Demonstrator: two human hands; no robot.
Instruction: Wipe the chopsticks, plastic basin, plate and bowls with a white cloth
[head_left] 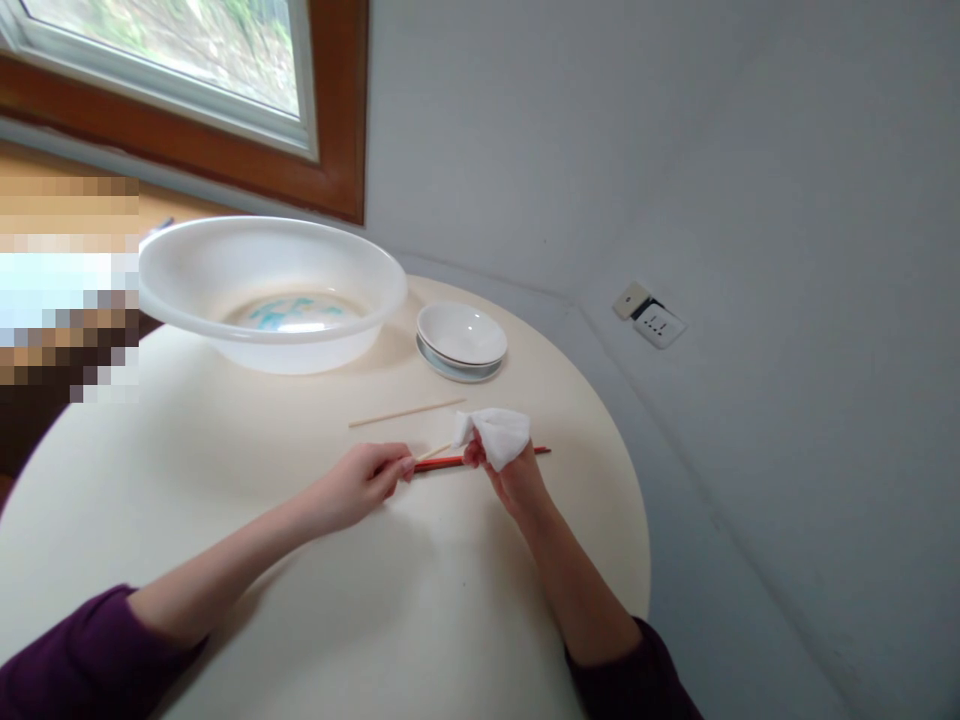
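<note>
My left hand [371, 480] is closed in a pinch at the near end of a pale wooden chopstick [435, 453], which runs toward a white tissue or cloth [504, 435]. That white piece is bunched in my right hand [517, 480], whose fingers are closed on it, partly covered by it. Red chopsticks [442, 463] stretch between the two hands, and their dark tips show past the right one; whether they are held or lie on the table, I cannot tell. A second pale chopstick [407, 412] lies on the table just beyond.
A large whitish plastic basin [225, 338] with a blue-green pattern in its bottom stands at the back left of the round cream table [330, 620]. Stacked white dishes [462, 335] sit to its right. Behind are a wall with a socket [660, 324] and a wood-framed window [341, 110].
</note>
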